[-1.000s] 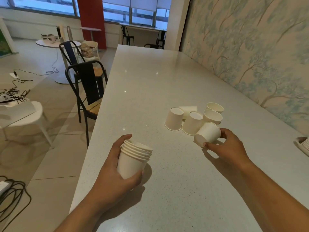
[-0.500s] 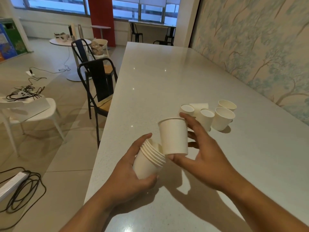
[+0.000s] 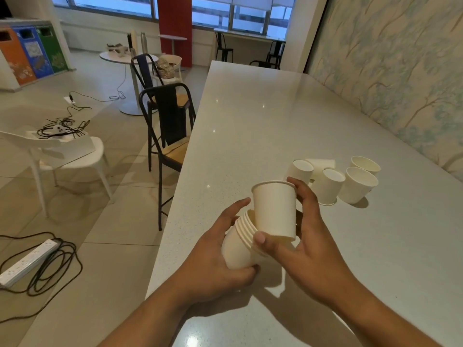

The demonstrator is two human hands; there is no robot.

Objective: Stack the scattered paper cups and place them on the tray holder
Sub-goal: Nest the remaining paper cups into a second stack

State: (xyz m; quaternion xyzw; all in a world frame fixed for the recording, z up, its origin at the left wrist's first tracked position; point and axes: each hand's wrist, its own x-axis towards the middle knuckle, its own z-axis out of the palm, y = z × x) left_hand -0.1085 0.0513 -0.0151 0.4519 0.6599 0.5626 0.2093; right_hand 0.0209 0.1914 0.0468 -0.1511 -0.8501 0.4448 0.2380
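My left hand (image 3: 213, 259) grips a stack of several white paper cups (image 3: 238, 246), tilted with its mouth toward the right. My right hand (image 3: 305, 241) holds a single white paper cup (image 3: 274, 209) upright between thumb and fingers, its base right at the stack's mouth. Several loose white cups (image 3: 325, 186) remain on the grey table (image 3: 275, 116) behind my hands, some upside down, one lying on its side. The tray holder is out of view.
A floral wall (image 3: 400, 71) runs along the table's right side. Black chairs (image 3: 170, 126) stand by the table's left edge. On the floor to the left are a white chair (image 3: 62, 151), cables and a power strip (image 3: 27, 261).
My right hand lifted one cup from the loose group and carried it left to the stack. The left hand tilted the stack toward it. The view has turned left.
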